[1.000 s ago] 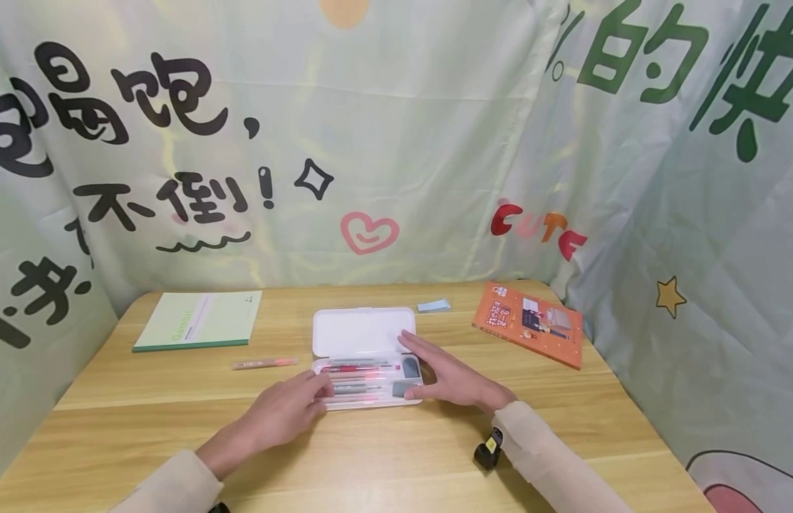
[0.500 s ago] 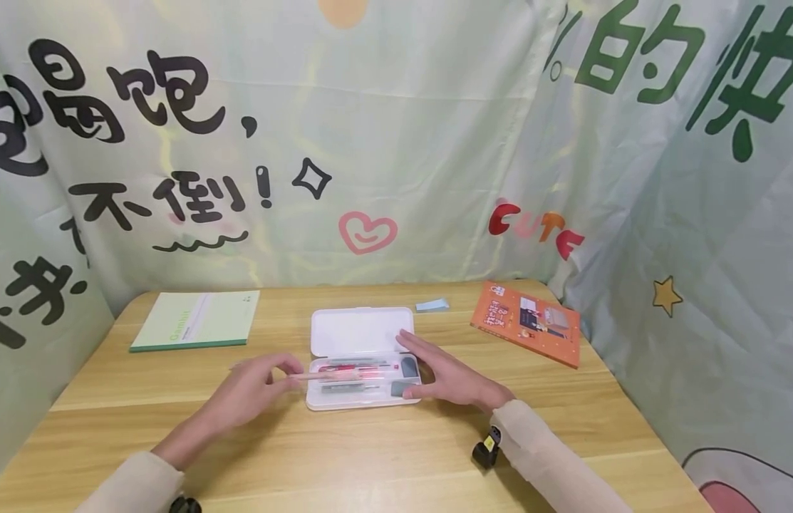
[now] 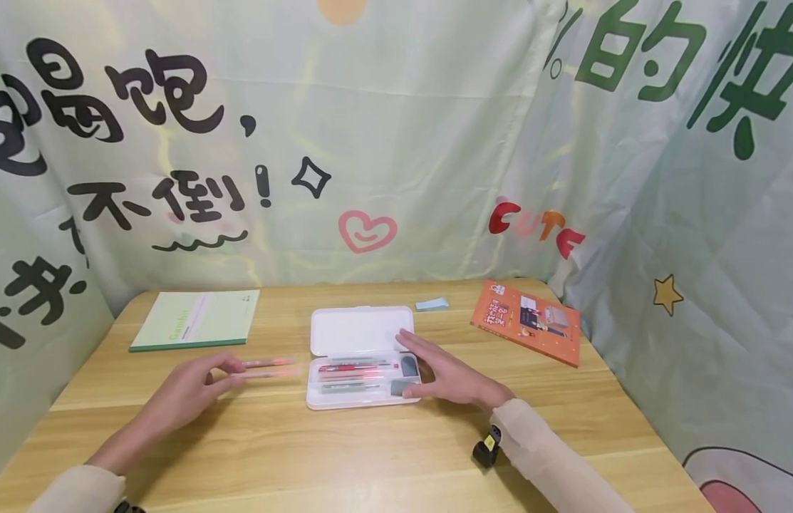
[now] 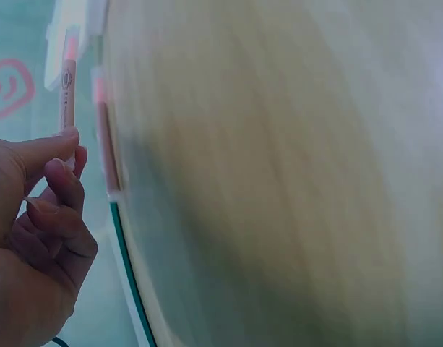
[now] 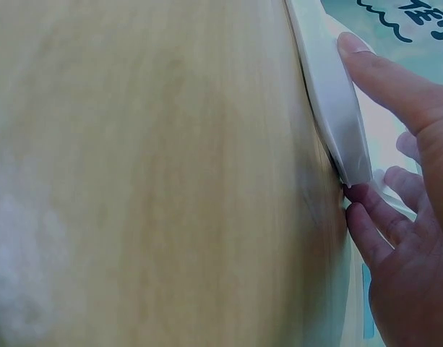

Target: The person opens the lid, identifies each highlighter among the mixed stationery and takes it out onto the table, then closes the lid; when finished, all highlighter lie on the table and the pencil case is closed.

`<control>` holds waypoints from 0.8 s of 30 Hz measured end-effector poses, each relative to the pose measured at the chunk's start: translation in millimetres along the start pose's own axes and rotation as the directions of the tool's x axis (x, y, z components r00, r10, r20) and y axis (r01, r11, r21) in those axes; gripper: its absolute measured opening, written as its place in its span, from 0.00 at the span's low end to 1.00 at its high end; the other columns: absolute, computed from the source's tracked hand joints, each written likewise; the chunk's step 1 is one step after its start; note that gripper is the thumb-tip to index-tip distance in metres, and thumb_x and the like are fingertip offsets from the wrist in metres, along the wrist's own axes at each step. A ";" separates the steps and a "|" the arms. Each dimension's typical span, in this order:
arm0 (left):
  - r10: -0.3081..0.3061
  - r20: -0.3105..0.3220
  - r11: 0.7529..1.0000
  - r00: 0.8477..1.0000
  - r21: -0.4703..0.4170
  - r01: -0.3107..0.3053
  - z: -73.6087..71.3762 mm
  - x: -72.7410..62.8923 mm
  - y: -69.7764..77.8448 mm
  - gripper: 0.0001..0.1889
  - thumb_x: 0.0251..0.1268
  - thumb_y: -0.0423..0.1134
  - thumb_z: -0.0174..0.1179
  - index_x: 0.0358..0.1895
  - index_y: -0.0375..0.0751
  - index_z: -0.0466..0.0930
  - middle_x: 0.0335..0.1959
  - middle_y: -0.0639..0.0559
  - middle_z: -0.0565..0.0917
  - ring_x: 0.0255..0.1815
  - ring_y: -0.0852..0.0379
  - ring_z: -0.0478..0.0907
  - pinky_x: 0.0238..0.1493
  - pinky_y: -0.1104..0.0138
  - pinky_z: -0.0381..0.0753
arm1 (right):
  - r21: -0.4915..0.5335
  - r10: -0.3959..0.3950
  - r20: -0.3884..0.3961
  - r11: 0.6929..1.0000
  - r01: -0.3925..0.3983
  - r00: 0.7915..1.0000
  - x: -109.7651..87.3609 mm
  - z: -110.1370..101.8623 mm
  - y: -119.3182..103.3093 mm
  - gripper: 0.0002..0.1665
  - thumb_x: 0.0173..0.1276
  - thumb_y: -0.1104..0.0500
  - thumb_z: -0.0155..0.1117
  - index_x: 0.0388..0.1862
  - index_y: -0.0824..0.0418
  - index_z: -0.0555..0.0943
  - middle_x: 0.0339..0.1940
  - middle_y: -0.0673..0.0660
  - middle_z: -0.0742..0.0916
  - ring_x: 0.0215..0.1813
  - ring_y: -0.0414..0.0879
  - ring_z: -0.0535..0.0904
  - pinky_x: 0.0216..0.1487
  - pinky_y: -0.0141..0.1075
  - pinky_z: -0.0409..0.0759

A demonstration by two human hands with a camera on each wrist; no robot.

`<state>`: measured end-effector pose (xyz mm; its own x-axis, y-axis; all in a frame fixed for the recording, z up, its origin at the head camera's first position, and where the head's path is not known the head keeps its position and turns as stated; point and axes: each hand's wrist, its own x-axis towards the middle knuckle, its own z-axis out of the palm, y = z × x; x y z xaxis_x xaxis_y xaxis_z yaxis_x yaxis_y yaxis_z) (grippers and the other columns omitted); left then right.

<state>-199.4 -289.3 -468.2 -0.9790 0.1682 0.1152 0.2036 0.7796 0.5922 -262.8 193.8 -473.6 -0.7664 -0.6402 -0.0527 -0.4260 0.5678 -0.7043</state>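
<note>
Round the open pencil case (image 3: 358,331) lie a green notebook (image 3: 197,318) toward ten o'clock, orange book (image 3: 531,322) toward two, and a table pen (image 4: 107,141) at nine. There the left hand (image 3: 194,388) pinches a pink-tipped pen (image 4: 69,90) (near the other); the right hand (image 3: 450,377), fingers spread, touches the case's three-o'clock end.

The head view is bright, with soft shadow and a motion-blurred pen (image 3: 268,373) left of the pencil case (image 3: 354,331); both wrist views look dimmer, hazy.
</note>
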 end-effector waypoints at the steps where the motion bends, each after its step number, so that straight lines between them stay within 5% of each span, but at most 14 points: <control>1: -0.010 0.006 1.000 1.000 0.003 0.010 -0.5 -0.8 -2.8 0.08 0.75 0.42 0.72 0.52 0.50 0.88 0.40 0.57 0.88 0.25 0.64 0.68 0.27 0.69 0.70 | -0.001 0.000 0.000 1.000 0.000 1.000 0.0 0.1 0.0 0.61 0.71 0.40 0.78 0.92 0.41 0.51 0.94 0.46 0.51 0.94 0.56 0.44 0.88 0.65 0.48; 12: 0.002 0.027 0.999 1.000 0.033 -0.002 3.4 -3.4 -17.7 0.08 0.74 0.39 0.72 0.52 0.50 0.87 0.47 0.55 0.90 0.28 0.63 0.65 0.31 0.68 0.64 | 0.000 0.007 -0.002 1.000 -0.007 1.000 0.3 0.3 -0.8 0.62 0.71 0.39 0.78 0.92 0.41 0.52 0.94 0.46 0.51 0.94 0.56 0.45 0.88 0.65 0.49; 24: 0.024 0.016 0.991 1.000 0.130 -0.026 4.2 2.1 -17.5 0.07 0.71 0.37 0.74 0.47 0.50 0.87 0.50 0.51 0.91 0.42 0.56 0.75 0.44 0.57 0.76 | 0.003 0.006 0.000 1.000 -0.006 1.000 -0.5 0.0 -1.4 0.61 0.71 0.40 0.78 0.92 0.41 0.52 0.94 0.45 0.51 0.94 0.56 0.44 0.88 0.66 0.48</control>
<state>-205.0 -300.1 -481.7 -0.9735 0.1963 0.1170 0.2285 0.8468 0.4804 -261.9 193.4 -472.6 -0.7688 -0.6369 -0.0574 -0.4197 0.5703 -0.7061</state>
